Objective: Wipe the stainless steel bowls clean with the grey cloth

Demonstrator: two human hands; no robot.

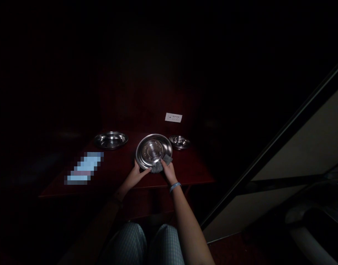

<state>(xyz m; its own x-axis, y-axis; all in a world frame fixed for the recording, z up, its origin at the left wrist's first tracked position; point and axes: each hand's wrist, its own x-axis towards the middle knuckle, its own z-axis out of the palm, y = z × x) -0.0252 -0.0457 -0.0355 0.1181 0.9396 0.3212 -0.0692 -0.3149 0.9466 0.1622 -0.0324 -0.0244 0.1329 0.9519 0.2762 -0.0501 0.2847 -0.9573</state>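
A shiny steel bowl (153,148) is held tilted over the table, its inside turned toward me. My left hand (136,174) grips its lower left rim, the thumb in front and the other fingers hidden behind. My right hand (169,171) presses a grey cloth (158,167) against the lower right rim, with the thumb on the cloth. A blue band circles my right wrist. Left of the held bowl, a wide steel dish (111,140) rests on the table. Just right of the held bowl sit smaller steel bowls (180,142), which look nested.
The dark red table (116,176) stands against a dark wall with a white socket plate (173,117). A blurred-out pale patch (84,167) lies at the table's left. Pale panels (301,140) with a dark frame slant along the right. My knees are below the table's front edge.
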